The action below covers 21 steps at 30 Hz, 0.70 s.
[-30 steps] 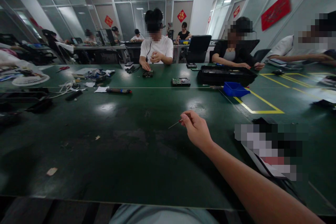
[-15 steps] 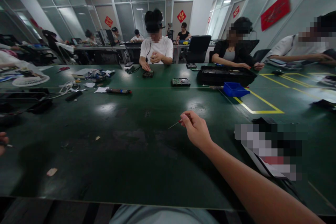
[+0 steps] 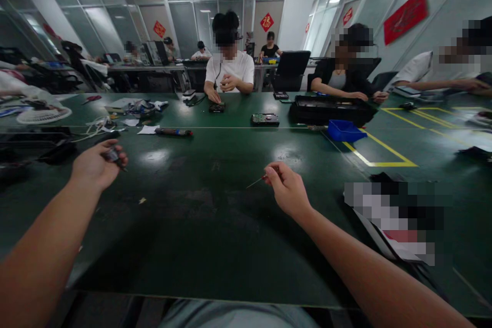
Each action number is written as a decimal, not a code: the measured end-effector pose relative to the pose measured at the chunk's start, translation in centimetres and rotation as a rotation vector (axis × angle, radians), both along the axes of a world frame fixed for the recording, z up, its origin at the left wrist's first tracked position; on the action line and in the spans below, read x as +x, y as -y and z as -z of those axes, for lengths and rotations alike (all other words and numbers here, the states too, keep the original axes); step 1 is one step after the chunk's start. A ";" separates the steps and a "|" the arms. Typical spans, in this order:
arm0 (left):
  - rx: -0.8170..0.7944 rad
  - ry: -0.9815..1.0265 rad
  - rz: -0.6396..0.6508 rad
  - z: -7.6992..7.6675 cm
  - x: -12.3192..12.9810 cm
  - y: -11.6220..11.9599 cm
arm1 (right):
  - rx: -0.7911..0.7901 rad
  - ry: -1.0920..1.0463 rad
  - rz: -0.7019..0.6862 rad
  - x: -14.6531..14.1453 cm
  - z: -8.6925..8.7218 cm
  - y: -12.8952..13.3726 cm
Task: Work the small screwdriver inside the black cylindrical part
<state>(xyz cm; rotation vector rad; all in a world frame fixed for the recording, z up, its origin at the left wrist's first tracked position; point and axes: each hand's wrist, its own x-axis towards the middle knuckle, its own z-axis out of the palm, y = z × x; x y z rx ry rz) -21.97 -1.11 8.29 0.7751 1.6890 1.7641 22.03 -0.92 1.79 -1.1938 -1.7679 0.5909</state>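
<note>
My right hand (image 3: 286, 187) is over the middle of the green table (image 3: 215, 246). Its fingers pinch a thin screwdriver (image 3: 255, 182), whose slim metal shaft points down and left; a bit of reddish handle shows at the fingertips. On the left, my left hand (image 3: 98, 164) is closed around a small dark grey object (image 3: 112, 155) with a narrow end sticking out below the fingers. Its kind is blurred and partly covered by the fingers. A small pale scrap (image 3: 142, 200) lies on the table between my hands.
Across the table are a hard drive (image 3: 265, 119), a long black tray (image 3: 332, 110), a blue bin (image 3: 346, 130) and a dark pen-like tool (image 3: 173, 132). A co-worker (image 3: 229, 69) sits opposite. Black parts (image 3: 34, 138) lie left; a white-edged item (image 3: 371, 230) lies right.
My left hand has swung in from the left edge, up and to the right, carrying the dark object over the table. My right hand and the screwdriver have stayed in place.
</note>
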 end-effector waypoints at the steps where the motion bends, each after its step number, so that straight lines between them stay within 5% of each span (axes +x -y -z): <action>1: 0.017 0.106 0.069 0.0 1.6 -0.5 | 0.002 0.000 0.002 0.0 0.0 0.0; 8: 0.055 0.248 0.409 1.0 12.2 -3.0 | -0.005 -0.016 -0.009 0.1 0.2 0.0; 13: 0.072 0.209 0.693 2.8 19.0 -2.5 | 0.015 -0.035 0.020 0.1 0.0 0.1; 17: 0.061 -0.056 0.854 4.8 23.0 -0.8 | 0.025 -0.058 0.049 0.1 -0.2 0.0; 21: -0.044 -0.495 0.857 6.7 25.0 0.8 | 0.028 -0.036 0.050 0.0 -0.3 0.2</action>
